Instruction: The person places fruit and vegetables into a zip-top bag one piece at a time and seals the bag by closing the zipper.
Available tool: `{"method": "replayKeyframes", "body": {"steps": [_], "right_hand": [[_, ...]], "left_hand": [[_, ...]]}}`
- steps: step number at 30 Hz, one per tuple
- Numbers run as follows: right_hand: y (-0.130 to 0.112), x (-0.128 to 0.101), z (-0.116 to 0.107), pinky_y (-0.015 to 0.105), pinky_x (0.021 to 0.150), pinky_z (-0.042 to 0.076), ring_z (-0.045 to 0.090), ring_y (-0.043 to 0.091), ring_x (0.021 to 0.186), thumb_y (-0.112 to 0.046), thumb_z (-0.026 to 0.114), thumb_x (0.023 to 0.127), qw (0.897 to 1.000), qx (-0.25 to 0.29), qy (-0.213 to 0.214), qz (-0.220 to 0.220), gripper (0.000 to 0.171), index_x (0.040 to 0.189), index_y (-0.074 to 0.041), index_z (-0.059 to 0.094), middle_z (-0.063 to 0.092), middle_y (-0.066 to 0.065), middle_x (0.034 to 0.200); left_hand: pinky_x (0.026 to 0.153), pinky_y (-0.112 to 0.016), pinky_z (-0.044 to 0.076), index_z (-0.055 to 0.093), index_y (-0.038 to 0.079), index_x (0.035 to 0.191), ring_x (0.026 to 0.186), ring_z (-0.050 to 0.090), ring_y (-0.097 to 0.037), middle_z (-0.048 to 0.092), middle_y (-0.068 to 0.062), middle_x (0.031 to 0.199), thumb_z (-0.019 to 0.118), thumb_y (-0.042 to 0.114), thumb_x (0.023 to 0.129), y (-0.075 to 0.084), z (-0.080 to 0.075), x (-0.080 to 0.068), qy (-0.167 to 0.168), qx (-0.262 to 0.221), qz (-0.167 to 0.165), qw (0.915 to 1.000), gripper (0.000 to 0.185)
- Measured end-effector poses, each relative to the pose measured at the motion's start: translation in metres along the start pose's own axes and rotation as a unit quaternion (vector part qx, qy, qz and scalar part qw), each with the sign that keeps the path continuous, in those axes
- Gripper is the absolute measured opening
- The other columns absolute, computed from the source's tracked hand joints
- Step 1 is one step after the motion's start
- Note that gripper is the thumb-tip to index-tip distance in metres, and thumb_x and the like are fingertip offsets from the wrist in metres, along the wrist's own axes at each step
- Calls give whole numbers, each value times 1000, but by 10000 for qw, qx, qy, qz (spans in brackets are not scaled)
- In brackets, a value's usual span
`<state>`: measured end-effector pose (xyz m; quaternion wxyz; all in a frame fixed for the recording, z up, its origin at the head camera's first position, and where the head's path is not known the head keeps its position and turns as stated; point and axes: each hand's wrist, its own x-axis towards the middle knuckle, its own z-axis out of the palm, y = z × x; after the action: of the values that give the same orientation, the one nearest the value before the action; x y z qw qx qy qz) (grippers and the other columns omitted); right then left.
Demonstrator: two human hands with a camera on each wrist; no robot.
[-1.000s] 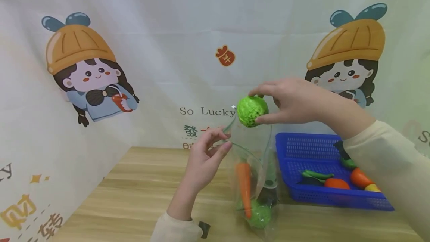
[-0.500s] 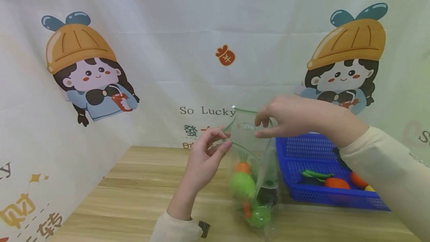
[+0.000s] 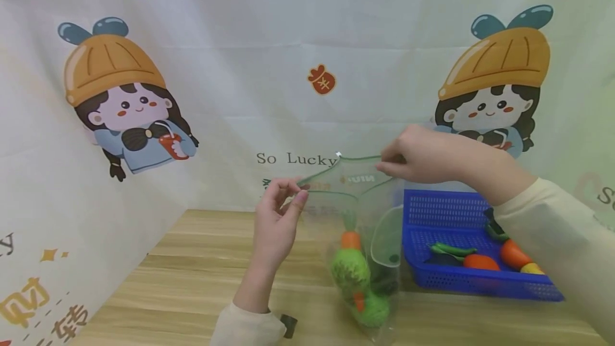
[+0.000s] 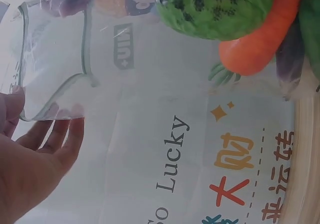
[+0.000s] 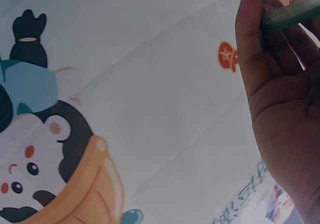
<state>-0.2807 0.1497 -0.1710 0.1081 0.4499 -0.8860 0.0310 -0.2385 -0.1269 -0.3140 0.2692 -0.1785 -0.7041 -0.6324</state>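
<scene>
Bag: clear zip bag [image 3: 357, 212] held upright above the wooden surface [image 3: 192, 276], just left of the blue basket [image 3: 432, 212]; mouth stretched wide between both hands; film hard to trace against the pale backdrop, lower edge cut off by the frame bottom in the head view.
Bag contents: green knobbly toy vegetable [image 3: 351, 268] on top, toy carrot [image 3: 351, 240] partly hidden behind it, second green toy [image 3: 372, 311] at the bottom; dark item beside them too blurred to name.
Left hand: left hand [image 3: 276, 218] pinching the near-left corner of the green zip rim between thumb and fingertips.
Right hand: right hand [image 3: 423, 154] gripping the far-right end of the rim, fingers curled over it.
Left wrist view only: bag seen from below, green toy [image 4: 215, 8] and carrot [image 4: 260, 38] pressed against the film, a purple shape at the right edge, white "ulu" print, rim corner at the fingertips [image 4: 70, 134]; thumb out of frame.
Right wrist view only: green zip strip [image 5: 292, 13] clamped under the fingers [image 5: 250, 38]; bag body and contents out of sight, backdrop filling the rest.
Basket: several toy vegetables, orange, green and yellow, partly covered by the right sleeve [image 3: 557, 239].
Backdrop: printed cloth [image 3: 192, 95] with cartoon girls and "So Lucky".
</scene>
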Motion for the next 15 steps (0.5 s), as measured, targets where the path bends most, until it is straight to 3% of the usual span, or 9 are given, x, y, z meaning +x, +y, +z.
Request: {"method": "replayKeyframes", "body": {"steps": [5,8,11,13,15], "right_hand": [[6,-3,2,22,55,35,35,2,54,-24,65,107,9998,165,-43,-51,34,73,-21,62,44,-13,61],[6,-4,2,23,60,46,48,0,60,-28,64,108,9990,402,-172,-125,21,93,-20,76,63,-14,73],[7,-4,0,28,70,56,64,2,76,-34,61,109,9948,968,-292,95,27,129,-21,72,76,-6,108],[13,-6,1,31,75,60,69,6,85,-37,59,110,9887,1411,-315,383,41,148,-20,59,70,1,134],[25,-9,4,34,76,62,71,12,90,-36,58,111,9812,1725,-408,759,51,157,-17,47,60,9,149]], "left_hand": [[100,-25,59,56,-1,111,132,65,-28,66,-15,141,65,8,106,0,-3,0,-55,-43,-183,9998,14],[98,-25,59,55,-1,113,132,66,-29,65,-15,143,64,8,106,1,-3,-1,-182,-140,-238,9995,14],[100,-25,60,55,-2,114,131,67,-29,65,-16,142,63,6,106,2,-3,-2,-240,-213,-217,9992,14],[100,-26,60,55,-2,114,131,67,-29,65,-15,142,62,6,106,3,-3,-2,-254,-217,-201,9992,13],[101,-26,60,55,-2,114,131,67,-29,64,-16,143,62,6,107,4,-3,-3,-273,-218,-182,9992,13]]}}
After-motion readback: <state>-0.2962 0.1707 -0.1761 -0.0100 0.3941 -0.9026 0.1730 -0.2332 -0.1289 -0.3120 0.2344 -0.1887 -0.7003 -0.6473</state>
